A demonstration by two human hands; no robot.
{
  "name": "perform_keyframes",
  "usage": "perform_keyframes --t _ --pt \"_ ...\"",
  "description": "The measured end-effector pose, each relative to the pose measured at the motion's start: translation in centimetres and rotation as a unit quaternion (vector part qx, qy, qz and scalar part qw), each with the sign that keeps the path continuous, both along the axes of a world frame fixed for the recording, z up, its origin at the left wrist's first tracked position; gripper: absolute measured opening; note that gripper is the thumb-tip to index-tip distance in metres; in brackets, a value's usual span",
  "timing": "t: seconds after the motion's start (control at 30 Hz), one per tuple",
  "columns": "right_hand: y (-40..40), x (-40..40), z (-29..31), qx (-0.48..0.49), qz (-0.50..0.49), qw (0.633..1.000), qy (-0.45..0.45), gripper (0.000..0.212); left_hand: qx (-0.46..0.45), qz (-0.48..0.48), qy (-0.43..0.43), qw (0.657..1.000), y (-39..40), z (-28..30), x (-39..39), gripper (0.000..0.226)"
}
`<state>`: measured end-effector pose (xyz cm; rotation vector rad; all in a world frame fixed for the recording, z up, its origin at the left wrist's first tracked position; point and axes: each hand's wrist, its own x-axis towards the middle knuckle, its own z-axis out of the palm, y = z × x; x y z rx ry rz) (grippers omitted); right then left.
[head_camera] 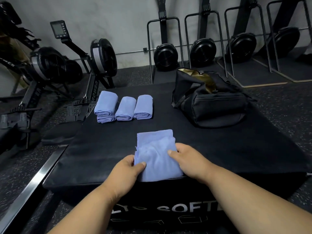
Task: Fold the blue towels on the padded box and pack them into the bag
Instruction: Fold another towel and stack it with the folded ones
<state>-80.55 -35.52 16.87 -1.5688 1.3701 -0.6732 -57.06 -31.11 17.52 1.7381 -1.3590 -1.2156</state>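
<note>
Left hand (129,168) pinches the near-left edge of the blue towel (157,156), thumb on top, fingers tucked under the cloth. Right hand (186,159) grips the right edge, thumb pressed flat on the top layer, other fingers curled out of sight around the side. Towel is part-folded, top layer rumpled, lying at the near edge of the padded box (101,149), slightly overhanging the front.

Step in hand: mid-fold on this towel, not packing yet. Next move likely needs both hands to carry the near edge over evenly, then flatten.

Further out: four folded towels (125,107) in a row at the far left of the box, one under another. Bag (209,102) sits far right, mouth open, no towel visible inside.
</note>
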Motion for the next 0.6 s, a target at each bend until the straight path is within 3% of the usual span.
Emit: perform_keyframes --t 0.17,0.37,0.47,0.6 --pt "0.5 0.1 -0.2 -0.003 -0.009 1.000 -0.016 0.024 0.009 0.004 0.022 1.000 0.4 0.6 0.0 0.018" --pt "-1.3 2.1 1.0 -0.053 -0.083 0.990 -0.102 0.015 -0.087 0.038 0.013 0.995 -2.5 1.5 0.7 0.015" --pt "-2.6 2.4 0.2 -0.010 -0.127 0.991 -0.033 0.014 -0.039 0.023 -0.050 0.998 -4.0 0.6 0.7 0.019" --pt "-2.7 2.3 -0.3 0.016 -0.147 0.988 -0.030 0.015 0.015 0.030 -0.003 0.999 -4.5 -0.4 0.8 0.030"
